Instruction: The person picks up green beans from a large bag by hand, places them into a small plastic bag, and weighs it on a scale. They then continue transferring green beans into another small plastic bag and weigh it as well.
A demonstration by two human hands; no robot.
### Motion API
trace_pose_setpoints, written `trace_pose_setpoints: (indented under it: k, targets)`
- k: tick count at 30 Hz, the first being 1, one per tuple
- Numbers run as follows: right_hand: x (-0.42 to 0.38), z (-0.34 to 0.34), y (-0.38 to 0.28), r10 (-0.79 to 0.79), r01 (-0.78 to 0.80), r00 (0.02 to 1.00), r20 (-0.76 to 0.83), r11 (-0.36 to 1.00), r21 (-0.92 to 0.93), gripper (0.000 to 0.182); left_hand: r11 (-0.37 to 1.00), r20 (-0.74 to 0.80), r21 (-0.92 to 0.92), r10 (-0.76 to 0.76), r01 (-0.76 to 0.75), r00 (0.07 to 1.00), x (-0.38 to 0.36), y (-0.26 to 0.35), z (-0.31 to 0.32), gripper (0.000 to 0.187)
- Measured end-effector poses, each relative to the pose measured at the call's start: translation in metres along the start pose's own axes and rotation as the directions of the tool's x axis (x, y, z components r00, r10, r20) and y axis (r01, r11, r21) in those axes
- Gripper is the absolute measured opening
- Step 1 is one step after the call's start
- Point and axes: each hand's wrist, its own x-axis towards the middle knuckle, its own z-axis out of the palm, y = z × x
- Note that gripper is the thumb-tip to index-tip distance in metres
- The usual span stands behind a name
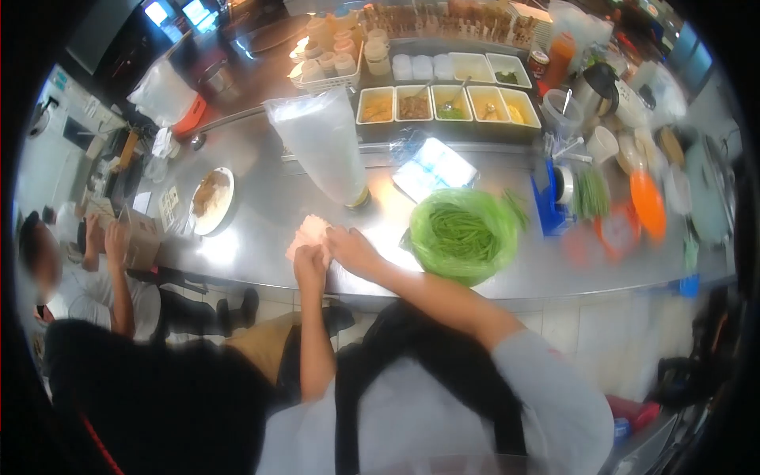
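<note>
Over the front of the steel counter (261,253), both of my hands pinch a small crumpled pale pink sheet (308,231). My left hand (310,263) grips its lower edge, fingers closed. From the right, my right hand (354,250) has its fingertips on the sheet's right edge. I cannot tell whether it is paper or thin plastic. A green plastic bag (507,245) full of green beans (461,231) sits to the right of my right forearm. Just behind my hands stands a tall translucent plastic bag (317,142).
A plate of food (212,202) lies on the left. White food tubs (416,104) line the back. A blue-and-white packet (435,169), a blue tape dispenser (546,198) and an orange-handled utensil (647,207) lie right. Other people stand close at left, one with raised hands (107,237).
</note>
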Motion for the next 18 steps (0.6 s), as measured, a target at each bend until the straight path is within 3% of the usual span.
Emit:
trace_pose_setpoints:
  k: [1,2,6,8,10,12,14,16,18]
  targets:
    - [0.000,0.005,0.004,-0.053,0.053,0.998,0.025,0.999,-0.007,0.019,0.995,-0.062,-0.005,0.098,-0.098,0.993,-0.004,-0.001,0.000,0.014]
    - [0.000,0.010,0.006,-0.109,0.109,0.993,0.050,0.994,-0.012,0.017,0.995,-0.053,-0.005,0.103,-0.104,0.993,-0.008,-0.001,0.000,0.014]
    - [-0.003,-0.006,0.005,-0.102,0.099,0.993,0.053,0.994,0.044,0.011,0.988,-0.073,0.144,-0.043,0.053,0.996,-0.013,0.004,0.007,0.019]
    - [-0.014,-0.043,-0.002,0.100,-0.124,0.991,0.093,0.941,0.313,0.009,0.977,-0.085,0.174,-0.109,0.122,0.990,-0.008,-0.005,0.005,0.020]
    - [-0.030,-0.116,-0.002,0.245,-0.332,0.942,0.231,0.792,0.513,0.013,0.912,-0.102,0.399,-0.061,0.097,0.993,0.006,-0.011,-0.002,0.022]
    - [-0.058,-0.146,0.032,0.367,-0.400,0.915,0.167,0.781,0.480,0.017,0.924,-0.117,0.364,-0.082,0.120,0.990,0.021,0.016,-0.015,0.017]
    - [-0.076,-0.178,0.062,0.561,-0.587,0.808,0.179,0.790,0.176,0.019,0.992,-0.154,-0.089,0.077,-0.091,0.985,0.030,0.071,-0.021,0.013]
    - [-0.101,-0.179,0.094,0.596,-0.606,0.780,0.189,0.795,-0.006,0.018,0.901,-0.018,-0.216,0.382,-0.376,0.924,0.020,0.112,0.000,0.018]
    - [-0.114,-0.178,0.101,0.550,-0.551,0.813,0.190,0.833,-0.052,0.017,0.809,-0.118,-0.132,0.561,-0.573,0.819,0.023,0.182,-0.013,0.029]
